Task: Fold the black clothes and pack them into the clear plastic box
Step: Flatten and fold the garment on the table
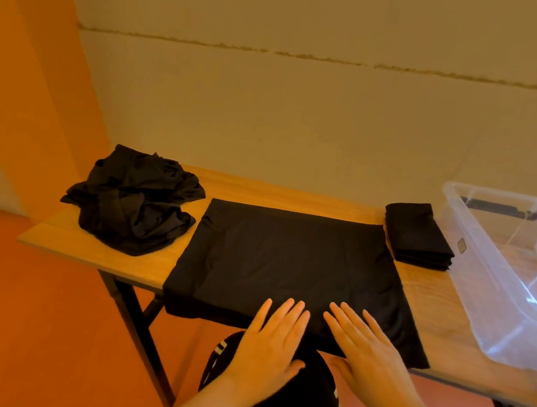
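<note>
Your left hand (273, 335) and right hand (367, 347) are pressing flat, fingers straight, on the near edge of the smooth, rectangular half-folded black garment (289, 267). It is lying on the wooden table (465, 356), with the crumpled black clothes pile (132, 200) to its left and the folded black stack (418, 238) and clear plastic box (503, 266) to its right.

Both bare forearms are extended from six o'clock toward twelve; the left hand (272, 337) is laid palm down, fingers straight and close together; the right hand (367, 347) is laid flat beside it, fingers straight and angled toward eleven o'clock; nothing is gripped.
</note>
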`<state>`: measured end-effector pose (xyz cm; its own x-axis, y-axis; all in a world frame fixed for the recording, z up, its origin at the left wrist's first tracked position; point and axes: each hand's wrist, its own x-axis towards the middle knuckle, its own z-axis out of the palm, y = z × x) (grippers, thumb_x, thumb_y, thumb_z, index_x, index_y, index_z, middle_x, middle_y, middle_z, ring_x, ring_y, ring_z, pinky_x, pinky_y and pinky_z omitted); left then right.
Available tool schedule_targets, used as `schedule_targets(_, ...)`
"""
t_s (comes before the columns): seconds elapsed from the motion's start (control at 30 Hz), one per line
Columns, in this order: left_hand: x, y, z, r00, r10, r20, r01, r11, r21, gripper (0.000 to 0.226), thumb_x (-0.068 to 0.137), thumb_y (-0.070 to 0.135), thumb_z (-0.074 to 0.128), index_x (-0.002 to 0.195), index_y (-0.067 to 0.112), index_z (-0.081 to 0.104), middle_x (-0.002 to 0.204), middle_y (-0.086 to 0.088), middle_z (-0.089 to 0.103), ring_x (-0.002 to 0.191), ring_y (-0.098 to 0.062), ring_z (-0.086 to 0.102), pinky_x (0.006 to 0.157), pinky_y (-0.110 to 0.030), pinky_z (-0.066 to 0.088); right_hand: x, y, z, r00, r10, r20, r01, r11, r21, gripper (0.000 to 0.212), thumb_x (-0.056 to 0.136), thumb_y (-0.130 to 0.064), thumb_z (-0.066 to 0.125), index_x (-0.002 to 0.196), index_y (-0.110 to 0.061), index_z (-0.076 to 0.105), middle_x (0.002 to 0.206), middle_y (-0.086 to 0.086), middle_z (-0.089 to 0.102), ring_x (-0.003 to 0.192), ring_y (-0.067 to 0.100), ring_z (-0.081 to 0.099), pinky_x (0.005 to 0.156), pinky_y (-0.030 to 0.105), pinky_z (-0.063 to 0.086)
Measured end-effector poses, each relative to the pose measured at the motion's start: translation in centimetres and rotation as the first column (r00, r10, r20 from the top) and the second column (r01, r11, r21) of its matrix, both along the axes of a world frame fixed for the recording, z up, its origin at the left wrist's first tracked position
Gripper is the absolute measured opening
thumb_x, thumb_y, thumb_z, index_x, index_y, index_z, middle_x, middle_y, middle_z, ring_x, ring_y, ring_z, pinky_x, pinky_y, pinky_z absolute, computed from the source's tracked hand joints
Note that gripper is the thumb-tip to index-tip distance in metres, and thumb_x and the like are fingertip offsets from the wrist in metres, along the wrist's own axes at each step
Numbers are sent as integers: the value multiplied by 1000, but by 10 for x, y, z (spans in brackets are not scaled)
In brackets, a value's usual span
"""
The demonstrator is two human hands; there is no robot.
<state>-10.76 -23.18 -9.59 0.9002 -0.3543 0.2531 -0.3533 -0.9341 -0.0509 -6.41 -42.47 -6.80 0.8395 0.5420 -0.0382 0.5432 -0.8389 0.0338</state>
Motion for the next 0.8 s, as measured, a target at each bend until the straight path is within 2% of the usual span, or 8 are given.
schedule_targets(0.13,6,-8,-2,996,69,49,-65,995,-76,68,58,56,80,113,18,69,115,2,68,109,-13,63,93,-36,49,0,7,3,996,53,71,-55,998,22,78,100,-37,-4,105,-16,71,110,2,69,101,16,66,105,28,23)
schedule_targets(0.27,8,-13,-3,995,81,52,-76,993,-88,66,60,57,78,113,18,68,116,2,67,111,-14,62,93,-36,49,0,10,11,994,83,72,-91,991,102,79,100,-39,-4,94,-25,74,100,-6,72,92,7,68,76,21,53)
schedule_targets(0.37,6,-10,-6,996,61,59,-58,997,-45,72,59,56,78,119,18,64,124,1,63,118,-16,58,99,-41,42,-1,5,16,993,83,-83,-83,997,2,69,97,-52,4,111,-28,66,113,-10,67,104,4,63,91,24,48)
schedule_targets(0.5,2,11,-2,998,64,4,-64,997,-50,77,57,57,80,122,20,62,128,2,60,123,-14,52,100,-37,39,0,-9,1,995,75,-62,-77,996,-43,72,73,-65,46,129,-21,48,132,-3,55,118,15,55,110,31,10)
schedule_targets(0.57,4,17,12,996,43,-74,-44,999,-13,86,69,64,67,138,19,44,148,4,35,136,-9,27,110,-34,22,3,-3,10,998,45,-37,-46,999,-22,90,77,-78,12,142,-19,28,147,-3,28,135,14,34,116,31,4)
schedule_targets(0.63,16,21,33,971,-12,-241,-17,993,-120,87,81,68,49,149,22,21,153,11,7,142,-7,3,116,-33,3,12,1,17,994,85,-75,-78,993,90,116,53,-88,-13,147,-23,3,148,-12,-6,138,5,-5,113,28,-5)
schedule_targets(0.73,36,38,72,964,-80,-255,-45,892,-451,52,90,56,43,130,26,55,139,10,50,131,-5,41,112,-29,31,30,4,47,946,30,-322,47,972,230,114,51,-87,-1,146,-29,21,154,-15,9,140,0,4,115,26,7)
schedule_targets(0.8,62,57,87,989,24,-145,-93,868,-487,41,94,44,45,126,23,59,134,6,55,126,-6,46,107,-21,32,47,4,61,956,21,-293,74,948,310,89,71,-79,16,143,-29,31,152,-13,23,140,2,16,113,23,15)
